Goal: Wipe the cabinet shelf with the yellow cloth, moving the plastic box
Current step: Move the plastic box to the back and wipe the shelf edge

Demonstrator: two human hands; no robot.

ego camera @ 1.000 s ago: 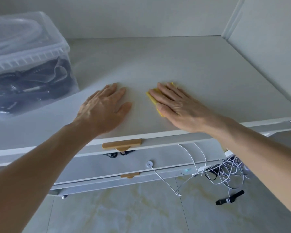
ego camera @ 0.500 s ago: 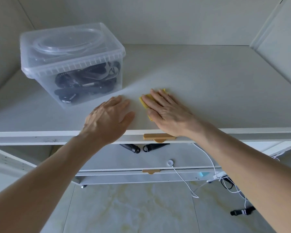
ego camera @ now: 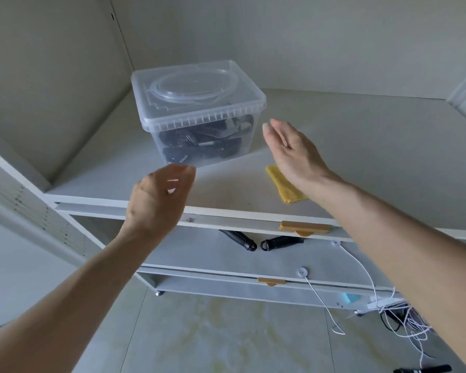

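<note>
Camera inventory, my station: one view only, so I have no overlap between views to record.

Head camera: worn on the person's head, wide-angle, facing forward and down into an open cabinet. Straight edges bow toward the frame borders. Position: close in front of the cabinet shelf (ego camera: pixel 361 146), slightly above its level; I look down onto its top surface and over its front edge to the lower shelves and the tiled floor (ego camera: pixel 226 332). Both forearms enter from the bottom corners and reach inward, with the left hand (ego camera: pixel 156 203) and right hand (ego camera: pixel 291 152) near mid-frame. Cabinet side wall at left, back wall across the top.
</note>
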